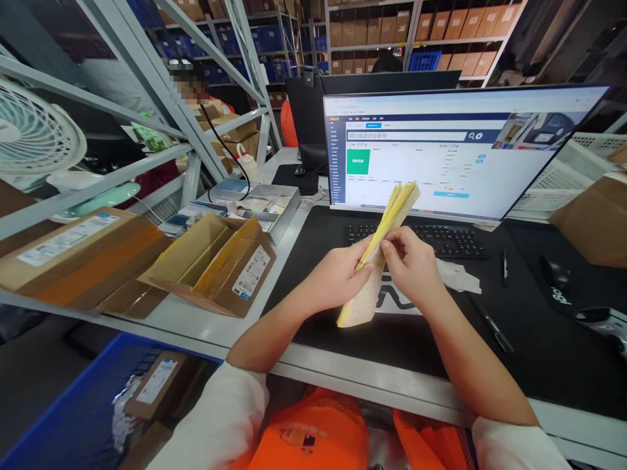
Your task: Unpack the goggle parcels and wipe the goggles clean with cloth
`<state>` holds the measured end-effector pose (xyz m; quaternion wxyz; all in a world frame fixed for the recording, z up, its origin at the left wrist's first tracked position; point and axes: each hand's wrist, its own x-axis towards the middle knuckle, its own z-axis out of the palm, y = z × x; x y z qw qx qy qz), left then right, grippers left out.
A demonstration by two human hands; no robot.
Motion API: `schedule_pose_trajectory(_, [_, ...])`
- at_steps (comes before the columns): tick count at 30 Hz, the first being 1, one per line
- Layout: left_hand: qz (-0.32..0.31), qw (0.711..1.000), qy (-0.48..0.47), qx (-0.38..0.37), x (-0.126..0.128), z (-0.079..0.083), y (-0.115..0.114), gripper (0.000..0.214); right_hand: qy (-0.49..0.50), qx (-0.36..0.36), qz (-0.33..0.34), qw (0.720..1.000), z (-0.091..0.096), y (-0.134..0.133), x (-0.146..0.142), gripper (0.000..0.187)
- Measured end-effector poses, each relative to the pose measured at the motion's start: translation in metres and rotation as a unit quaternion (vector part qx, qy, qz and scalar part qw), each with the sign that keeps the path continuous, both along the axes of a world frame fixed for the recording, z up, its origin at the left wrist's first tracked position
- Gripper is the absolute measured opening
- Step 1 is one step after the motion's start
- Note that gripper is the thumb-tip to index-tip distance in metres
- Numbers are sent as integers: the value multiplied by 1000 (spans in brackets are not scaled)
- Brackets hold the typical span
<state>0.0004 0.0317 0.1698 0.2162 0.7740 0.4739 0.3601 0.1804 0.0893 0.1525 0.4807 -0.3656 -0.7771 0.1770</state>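
Progress, from my end of the feed, looks partway: the yellow bundle (362, 305) is in both hands, held aslant over the black mat (308, 320) and not set down on it. It is between the mat's near edge and the keyboard (458, 243), its top in front of the lower edge of the monitor (416, 160). I see my left hand (340, 271) wrapped around its middle, thumb across the front. My right hand (410, 264) has thumb and index finger pinching its right-hand edge; how many layers they have caught, I can't tell. The upper end is fanned a little, so I judge the bundle to be mid-handling rather than finished.

Beyond the mat's left edge, near the front edge of the desk (203, 326), the open box (255, 271) is done as far as opening goes: its flaps stand up and nothing closes it. The taped box (93, 251) lies farther along, toward the desk's left end. On the mat's right side, the pen (498, 331) and scanner (555, 277) lie with neither hand on them.
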Motion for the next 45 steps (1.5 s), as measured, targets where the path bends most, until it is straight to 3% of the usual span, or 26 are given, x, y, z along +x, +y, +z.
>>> schedule_pose_trajectory(7, [21, 1000, 13, 6, 6, -2, -2, 58, -15, -8, -17, 1000, -4, 1, -5, 12])
schedule_pose_trajectory(13, [28, 997, -72, -33, 6, -7, 5, 50, 10, -36, -9, 999, -8, 7, -3, 13])
schedule_pose_trajectory(17, [13, 972, -221, -82, -18, -5, 24, 48, 92, -95, 32, 991, -4, 16, 7, 13])
schedule_pose_trajectory(20, [67, 955, -274, -97, -58, -6, 51, 54, 154, -94, 24, 983, 4, 23, 25, 12])
schedule_pose_trajectory(22, [124, 955, -248, -107, -88, -14, 71, 56, 169, -70, -9, 983, 9, 27, 40, 10])
schedule_pose_trajectory(26, [201, 954, -65, -214, -127, -45, 100, 44, 167, -16, -79, 983, 18, 34, 66, 9])
schedule_pose_trajectory(29, [224, 945, 4, -237, -132, -61, 106, 43, 189, 14, -95, 977, 23, 35, 79, 7])
schedule_pose_trajectory(32, [265, 941, 54, -202, -115, -56, 103, 50, 195, 33, -103, 975, 28, 33, 89, 7])
schedule_pose_trajectory(33, [259, 946, 76, -178, -105, -51, 99, 51, 196, 40, -106, 974, 29, 32, 92, 7])
schedule_pose_trajectory(35, [185, 967, 124, -126, -82, -39, 87, 54, 201, 53, -114, 972, 31, 33, 99, 9])
schedule_pose_trajectory(37, [50, 981, 153, -106, -62, -30, 71, 60, 212, 64, -120, 968, 32, 35, 105, 10])
schedule_pose_trajectory(39, [-72, 977, 148, -138, -52, -31, 53, 78, 224, 73, -132, 963, 32, 39, 110, 10])
schedule_pose_trajectory(42, [-149, 957, 126, -216, -51, -61, 30, 125, 240, 75, -157, 955, 32, 45, 116, 11])
schedule_pose_trajectory(45, [-97, 962, 77, -243, -51, -106, 14, 147, 260, 67, -157, 951, 34, 47, 119, 11])
